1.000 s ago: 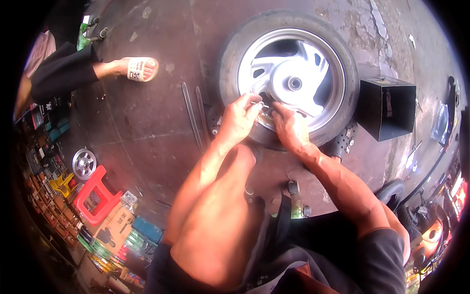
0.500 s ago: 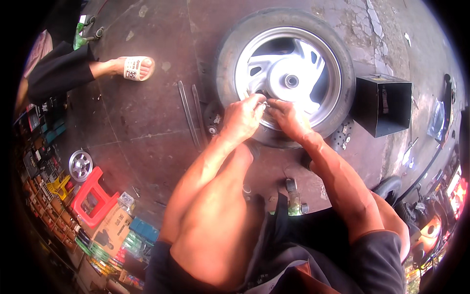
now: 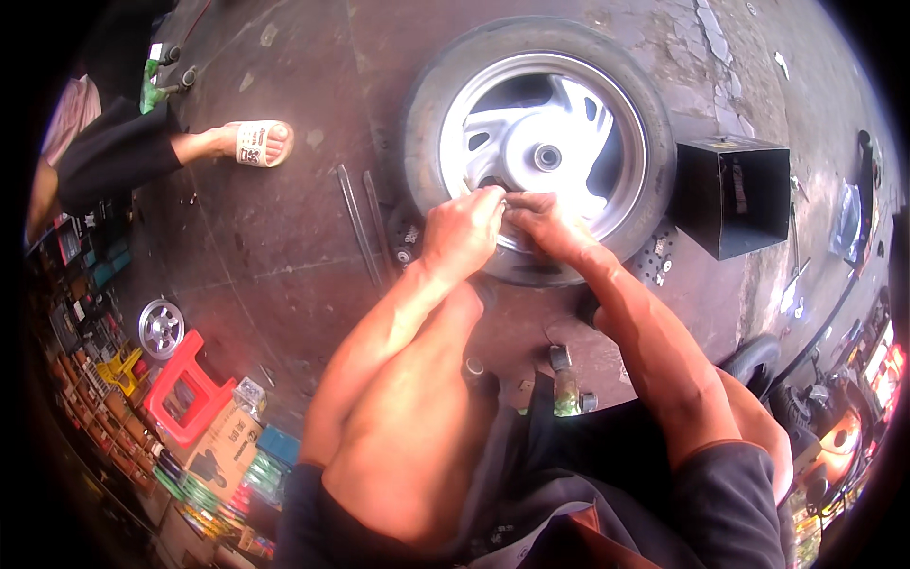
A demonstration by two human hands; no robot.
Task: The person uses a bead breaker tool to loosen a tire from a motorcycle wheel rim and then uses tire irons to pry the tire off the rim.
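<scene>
A scooter-type wheel (image 3: 531, 137), silver-spoked with a grey tyre (image 3: 431, 123) on it, lies flat on the floor in front of me. At the near side of its rim, my left hand (image 3: 462, 230) is closed with the fingertips pinched. My right hand (image 3: 550, 226) meets it there, fingers bent and pressed together, the two hands' fingertips almost touching. Something small may be between them, but the fingers hide it. The hub with its round centre bearing (image 3: 547, 158) shows just beyond my hands.
Two long tyre levers (image 3: 357, 223) lie left of the wheel. An open black box (image 3: 735, 197) stands to its right. Another person's sandalled foot (image 3: 258, 143) rests at the far left. A red stool (image 3: 190, 387), a cardboard box (image 3: 226, 450) and parts shelves sit lower left; a small tyre (image 3: 752, 362) lies right.
The view has shifted slightly, so the wheel and black box appear a little further left. Both hands stay together at the rim, with the fingertips drawn closer.
</scene>
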